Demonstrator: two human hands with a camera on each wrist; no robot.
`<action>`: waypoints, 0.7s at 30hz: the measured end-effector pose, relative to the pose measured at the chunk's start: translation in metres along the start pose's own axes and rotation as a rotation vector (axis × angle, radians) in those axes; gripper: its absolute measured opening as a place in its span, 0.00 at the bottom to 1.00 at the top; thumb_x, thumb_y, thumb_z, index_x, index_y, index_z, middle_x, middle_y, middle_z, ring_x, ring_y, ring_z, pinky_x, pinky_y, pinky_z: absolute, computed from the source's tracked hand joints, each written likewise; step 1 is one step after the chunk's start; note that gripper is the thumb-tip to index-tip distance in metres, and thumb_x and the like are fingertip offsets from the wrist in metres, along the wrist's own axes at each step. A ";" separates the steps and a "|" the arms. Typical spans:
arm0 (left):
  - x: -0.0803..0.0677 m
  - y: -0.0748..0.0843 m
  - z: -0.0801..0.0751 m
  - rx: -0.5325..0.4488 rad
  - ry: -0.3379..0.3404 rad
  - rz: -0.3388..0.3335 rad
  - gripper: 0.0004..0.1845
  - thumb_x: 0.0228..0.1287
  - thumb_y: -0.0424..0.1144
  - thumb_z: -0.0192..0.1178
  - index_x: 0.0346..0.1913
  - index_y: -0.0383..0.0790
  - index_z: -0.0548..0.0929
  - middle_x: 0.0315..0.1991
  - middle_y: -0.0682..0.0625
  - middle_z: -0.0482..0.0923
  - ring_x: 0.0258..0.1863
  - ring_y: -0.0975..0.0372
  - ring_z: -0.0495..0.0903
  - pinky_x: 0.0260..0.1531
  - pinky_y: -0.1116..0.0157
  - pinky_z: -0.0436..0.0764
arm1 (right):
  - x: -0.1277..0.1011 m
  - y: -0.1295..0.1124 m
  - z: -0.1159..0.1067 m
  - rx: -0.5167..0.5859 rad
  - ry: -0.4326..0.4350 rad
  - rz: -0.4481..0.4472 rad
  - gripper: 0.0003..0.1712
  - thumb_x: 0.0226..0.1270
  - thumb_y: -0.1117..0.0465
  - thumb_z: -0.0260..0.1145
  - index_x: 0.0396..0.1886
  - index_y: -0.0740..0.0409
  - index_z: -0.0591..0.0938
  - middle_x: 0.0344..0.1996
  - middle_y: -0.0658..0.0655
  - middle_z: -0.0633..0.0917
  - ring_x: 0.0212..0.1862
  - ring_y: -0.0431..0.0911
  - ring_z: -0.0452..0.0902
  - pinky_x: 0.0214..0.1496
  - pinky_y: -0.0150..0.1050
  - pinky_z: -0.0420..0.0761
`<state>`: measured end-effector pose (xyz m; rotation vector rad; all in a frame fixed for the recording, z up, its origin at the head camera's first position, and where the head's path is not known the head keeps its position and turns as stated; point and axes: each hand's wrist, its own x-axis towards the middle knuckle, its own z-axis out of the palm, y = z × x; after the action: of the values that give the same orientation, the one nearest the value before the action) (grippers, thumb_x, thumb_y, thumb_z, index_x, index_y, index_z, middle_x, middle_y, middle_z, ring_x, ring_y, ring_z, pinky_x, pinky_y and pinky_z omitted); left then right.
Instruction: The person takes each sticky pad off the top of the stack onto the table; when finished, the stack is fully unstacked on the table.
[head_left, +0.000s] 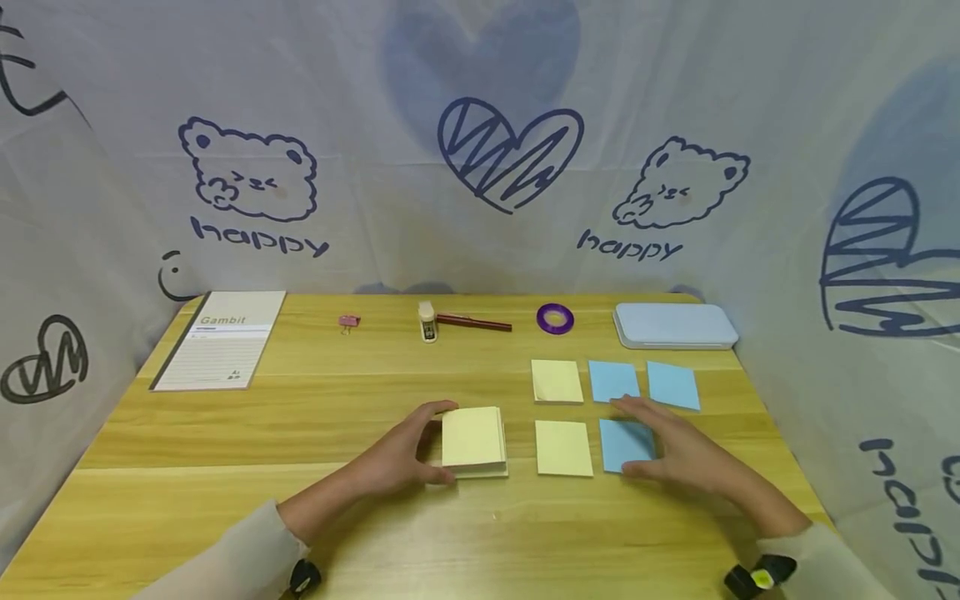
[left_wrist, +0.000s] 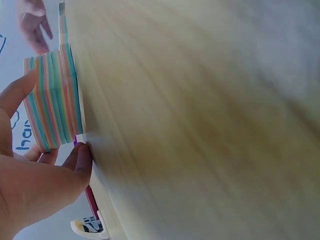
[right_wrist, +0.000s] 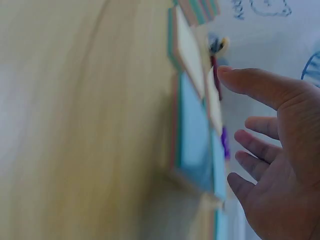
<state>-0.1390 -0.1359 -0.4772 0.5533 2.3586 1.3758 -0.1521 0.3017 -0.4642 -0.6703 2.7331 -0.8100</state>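
A thick pad of sticky notes (head_left: 474, 442) with a pale yellow top sheet lies on the wooden table (head_left: 225, 433). My left hand (head_left: 441, 442) grips its left edge, thumb on the near side and fingers on the far side. In the left wrist view the pad's striped multicolour edge (left_wrist: 52, 100) shows beside my left hand (left_wrist: 45, 170). To the right lie single notes: yellow (head_left: 557, 381), blue (head_left: 613, 381) and blue (head_left: 672, 385) in the far row, yellow (head_left: 563, 448) and blue (head_left: 622, 446) in the near row. My right hand (head_left: 641, 439) is over the near blue note (right_wrist: 192, 135) with fingers spread and relaxed (right_wrist: 252, 82).
Along the table's far edge sit a "Gambit" notebook (head_left: 221, 337), a pink binder clip (head_left: 348, 322), a glue stick (head_left: 427, 322), a dark red pen (head_left: 474, 323), a purple tape roll (head_left: 555, 318) and a pale blue case (head_left: 675, 325). Printed cloth walls close in the back and sides.
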 end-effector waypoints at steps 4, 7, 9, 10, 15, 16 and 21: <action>0.001 -0.001 0.000 -0.035 -0.010 0.014 0.54 0.53 0.37 0.81 0.79 0.39 0.58 0.67 0.40 0.73 0.69 0.46 0.71 0.73 0.40 0.60 | 0.014 -0.023 0.000 0.057 -0.013 -0.054 0.51 0.61 0.47 0.79 0.80 0.52 0.65 0.78 0.65 0.64 0.77 0.69 0.55 0.69 0.75 0.63; 0.001 -0.002 0.000 -0.037 -0.013 0.016 0.54 0.53 0.37 0.81 0.78 0.38 0.58 0.66 0.40 0.74 0.69 0.47 0.71 0.73 0.41 0.60 | 0.025 -0.039 0.004 0.086 -0.037 -0.100 0.51 0.63 0.48 0.78 0.81 0.50 0.63 0.78 0.64 0.63 0.77 0.68 0.55 0.68 0.74 0.65; 0.002 -0.003 0.000 -0.033 -0.013 0.018 0.53 0.54 0.37 0.80 0.78 0.38 0.58 0.66 0.40 0.74 0.68 0.46 0.71 0.73 0.40 0.60 | 0.033 -0.049 0.008 0.102 -0.059 -0.114 0.51 0.64 0.48 0.77 0.82 0.46 0.62 0.79 0.62 0.61 0.78 0.67 0.55 0.69 0.74 0.65; 0.002 -0.003 0.000 -0.028 -0.008 0.017 0.53 0.54 0.37 0.80 0.78 0.38 0.59 0.66 0.40 0.74 0.68 0.46 0.71 0.73 0.41 0.61 | 0.038 -0.053 0.010 0.104 -0.071 -0.118 0.51 0.64 0.47 0.77 0.82 0.44 0.61 0.80 0.61 0.60 0.78 0.66 0.54 0.69 0.73 0.64; 0.001 -0.002 0.000 0.002 0.006 0.013 0.51 0.54 0.39 0.80 0.78 0.38 0.61 0.68 0.40 0.72 0.70 0.45 0.69 0.72 0.40 0.61 | 0.060 -0.074 0.022 0.130 -0.123 -0.143 0.53 0.63 0.47 0.77 0.83 0.43 0.60 0.80 0.57 0.60 0.78 0.63 0.58 0.71 0.69 0.66; 0.001 -0.001 -0.001 0.006 0.008 0.009 0.51 0.54 0.39 0.80 0.78 0.38 0.61 0.69 0.40 0.71 0.71 0.45 0.68 0.73 0.39 0.61 | 0.064 -0.078 0.025 0.134 -0.132 -0.154 0.53 0.63 0.47 0.77 0.83 0.44 0.60 0.80 0.58 0.60 0.78 0.62 0.58 0.71 0.68 0.66; 0.001 0.000 0.000 0.017 0.008 0.007 0.51 0.56 0.40 0.79 0.78 0.39 0.61 0.73 0.38 0.66 0.73 0.42 0.64 0.72 0.37 0.60 | 0.084 -0.094 0.039 0.118 -0.165 -0.220 0.54 0.63 0.45 0.77 0.83 0.50 0.60 0.80 0.61 0.61 0.77 0.62 0.59 0.72 0.66 0.67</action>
<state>-0.1396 -0.1359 -0.4773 0.5625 2.3788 1.3643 -0.1783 0.1735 -0.4499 -0.9773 2.4725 -0.9106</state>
